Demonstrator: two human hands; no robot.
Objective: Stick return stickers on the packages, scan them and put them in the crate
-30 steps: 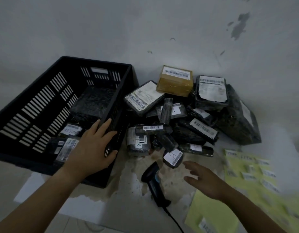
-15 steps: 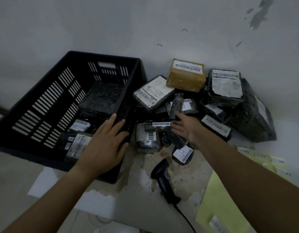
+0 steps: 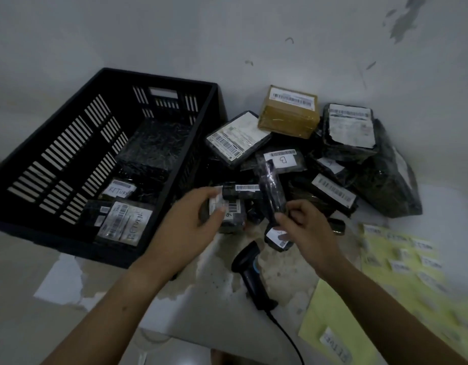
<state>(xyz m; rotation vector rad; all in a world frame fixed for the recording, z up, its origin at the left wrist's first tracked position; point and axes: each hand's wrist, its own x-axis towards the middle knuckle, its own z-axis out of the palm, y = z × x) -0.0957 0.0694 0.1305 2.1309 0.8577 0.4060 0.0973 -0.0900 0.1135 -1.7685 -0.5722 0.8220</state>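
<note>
Right hand: you pinch the lower end of a long black parcel, thumb and fingertips curled onto it. The parcel is steeply tilted, and its upper end lies over the pile of wrapped packages heaped against the wall.

Left hand: fingers half spread, forefinger above and thumb below the corner of a small labelled parcel at the pile's near edge. Motion blur there; you cannot tell whether it grips the parcel or only touches it.

Crate: black, slotted walls, just to the left of the pile, with your left forearm crossing its near right corner. Inside, two flat parcels marked RETURN lie at the near end, and a larger black-wrapped parcel lies behind them.

Scanner: lying on the worn table between your two forearms, head towards the pile, cable trailing towards you. Neither hand touches it.

Sticker sheets: yellow, flat on the table under and beside your right forearm, with white stickers dotted over them. The writing is blurred, apart from one near sticker that reads something like RETURN.

Brown box: on top of the pile at the back, barcode label facing up.
</note>
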